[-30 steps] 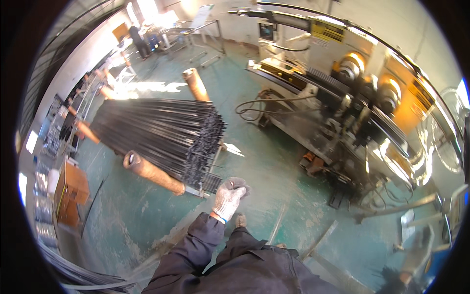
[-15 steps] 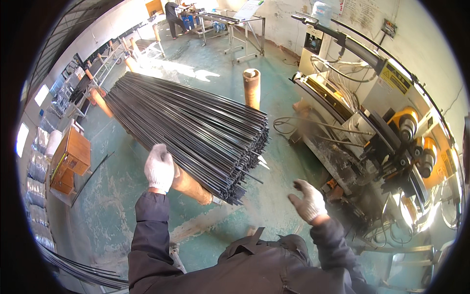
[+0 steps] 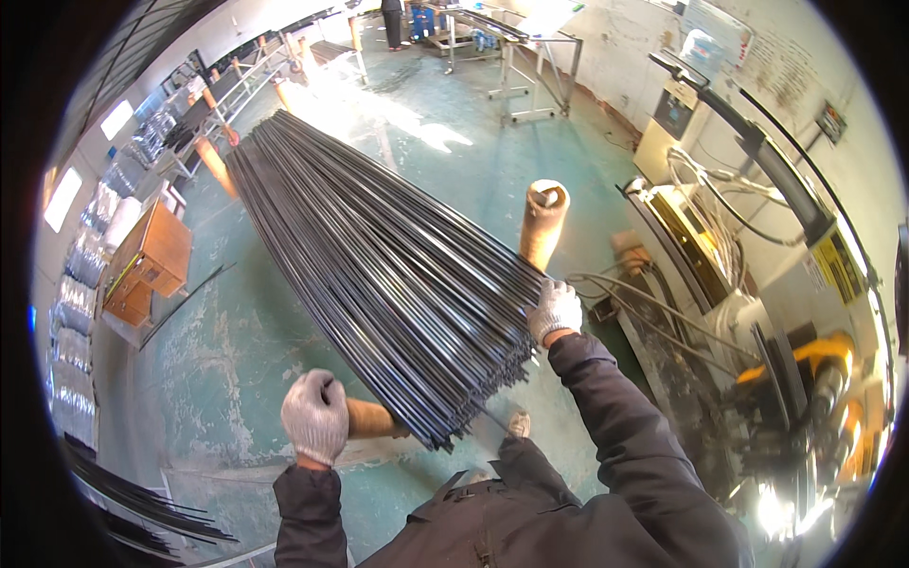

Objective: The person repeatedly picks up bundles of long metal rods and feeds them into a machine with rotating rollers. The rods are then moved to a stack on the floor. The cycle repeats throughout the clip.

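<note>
A large bundle of long, thin black rods (image 3: 379,275) fans out toward me, its uneven near ends bunched together. My left hand (image 3: 315,417), in a whitish knit glove, is curled closed at the upper end of a brown cardboard tube post (image 3: 374,419) on the bundle's near left side. The glove hides part of that tube. My right hand (image 3: 555,310), gloved the same way, is closed on the rods at the bundle's right edge, close to the near ends. Just beyond it rises another brown tube post (image 3: 543,222). The right fingertips are partly hidden.
A machine with cables and yellow parts (image 3: 805,369) stands along the right wall. To the left are a wooden cabinet (image 3: 151,260) and wrapped bundles (image 3: 74,331). More black rods (image 3: 142,492) lie at lower left. Beyond are a wheeled metal table (image 3: 530,38) and a person (image 3: 392,24).
My right hand has moved from open air up and left onto the bundle's right edge and closed. My left hand stays at the tube post, lower in the picture. The view has shifted.
</note>
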A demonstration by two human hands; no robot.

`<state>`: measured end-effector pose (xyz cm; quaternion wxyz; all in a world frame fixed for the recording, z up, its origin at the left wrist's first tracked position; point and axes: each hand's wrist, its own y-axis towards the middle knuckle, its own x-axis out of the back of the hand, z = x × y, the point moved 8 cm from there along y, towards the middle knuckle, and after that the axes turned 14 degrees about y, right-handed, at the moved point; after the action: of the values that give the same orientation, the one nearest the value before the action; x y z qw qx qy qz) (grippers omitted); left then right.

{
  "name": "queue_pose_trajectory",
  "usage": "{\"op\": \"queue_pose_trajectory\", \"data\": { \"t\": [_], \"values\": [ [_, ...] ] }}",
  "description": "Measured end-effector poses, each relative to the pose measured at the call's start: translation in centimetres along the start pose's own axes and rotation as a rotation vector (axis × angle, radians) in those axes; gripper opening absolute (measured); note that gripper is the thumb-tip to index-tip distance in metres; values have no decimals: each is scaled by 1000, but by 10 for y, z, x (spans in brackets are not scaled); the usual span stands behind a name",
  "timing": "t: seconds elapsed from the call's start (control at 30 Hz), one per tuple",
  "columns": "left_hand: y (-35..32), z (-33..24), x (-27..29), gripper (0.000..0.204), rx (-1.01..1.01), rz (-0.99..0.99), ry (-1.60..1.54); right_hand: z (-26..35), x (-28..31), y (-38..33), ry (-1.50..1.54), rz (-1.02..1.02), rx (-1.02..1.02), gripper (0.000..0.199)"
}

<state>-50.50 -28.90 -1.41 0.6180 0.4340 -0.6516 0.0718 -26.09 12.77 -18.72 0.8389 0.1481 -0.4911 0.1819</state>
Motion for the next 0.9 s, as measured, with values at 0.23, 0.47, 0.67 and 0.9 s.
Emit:
{"op": "queue_pose_trajectory", "data": {
  "t": [0.23, 0.47, 0.67, 0.9],
  "values": [
    [13, -3, -8, 11, 150, 96, 69, -11, -64, 118, -88, 221, 42, 30],
    [16, 0, -13, 16, 196, 137, 90, 6, -62, 130, -41, 467, 237, 35],
    [17, 0, -14, 16, 204, 161, 106, -6, -68, 125, 669, 1009, -224, 25],
    [9, -12, -2, 13, 125, -4, 193, 30, -63, 67, 1178, 990, -378, 46]
  ]
}}
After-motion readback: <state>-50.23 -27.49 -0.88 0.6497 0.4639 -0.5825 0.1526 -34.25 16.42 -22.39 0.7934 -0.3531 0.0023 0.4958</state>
